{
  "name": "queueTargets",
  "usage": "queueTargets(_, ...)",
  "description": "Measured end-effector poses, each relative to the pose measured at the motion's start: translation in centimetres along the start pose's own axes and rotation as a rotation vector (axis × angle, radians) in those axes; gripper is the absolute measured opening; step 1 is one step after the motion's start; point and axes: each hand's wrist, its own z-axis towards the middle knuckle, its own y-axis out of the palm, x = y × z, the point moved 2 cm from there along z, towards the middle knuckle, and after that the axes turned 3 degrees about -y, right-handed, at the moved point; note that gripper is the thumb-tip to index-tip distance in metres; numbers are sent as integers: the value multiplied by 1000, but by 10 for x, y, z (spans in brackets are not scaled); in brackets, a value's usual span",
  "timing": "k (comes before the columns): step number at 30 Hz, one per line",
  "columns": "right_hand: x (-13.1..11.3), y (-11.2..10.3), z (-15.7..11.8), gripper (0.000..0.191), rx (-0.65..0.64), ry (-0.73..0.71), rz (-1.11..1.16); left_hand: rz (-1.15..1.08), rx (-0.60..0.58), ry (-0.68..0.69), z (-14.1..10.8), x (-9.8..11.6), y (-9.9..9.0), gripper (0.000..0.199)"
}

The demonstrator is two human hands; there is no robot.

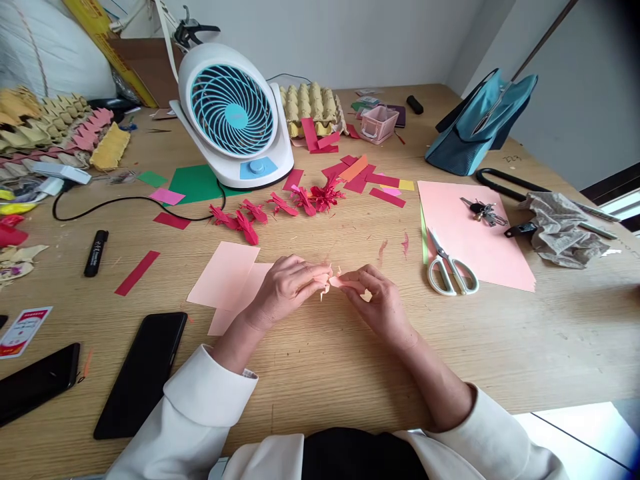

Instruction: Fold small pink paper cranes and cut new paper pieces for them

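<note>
A small piece of light pink paper (327,283), folded or cut with thin curling strips, is held between my hands just above the table. My left hand (294,283) pinches its left side with the fingers pressed together. On the other side, my right hand (376,300) grips the right end between thumb and fingers. Partly under my left forearm lie light pink paper sheets (225,273). Beyond my hands stretches a row of red paper figures (253,212), cut and folded. White-handled scissors (449,268) rest to the right, their blades over a large pink sheet (480,253).
A white and blue fan (235,113) stands at the back, near egg trays (313,107) and a pink basket (379,125). Red paper strips (137,273) are scattered about. A black marker (96,253) and phones (143,373) lie left; keys (484,212) and a blue bag (475,133) are right.
</note>
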Motion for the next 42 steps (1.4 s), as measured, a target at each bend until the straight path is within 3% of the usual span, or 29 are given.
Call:
queueTargets(14,-4,0,0,19,5,-54,0,-117,-31,41,-1,7,5,22)
queueTargets(24,0,0,-1,18,-20,-32,26,-355,-39,-113,-3,5,5,22)
queueTargets(35,1,1,-1,15,-63,9,58,-282,-29,-11,-5,6,4,21)
queueTargets(42,-4,2,-2,12,4,-91,-36,-176,3,24,-5,13,5,22)
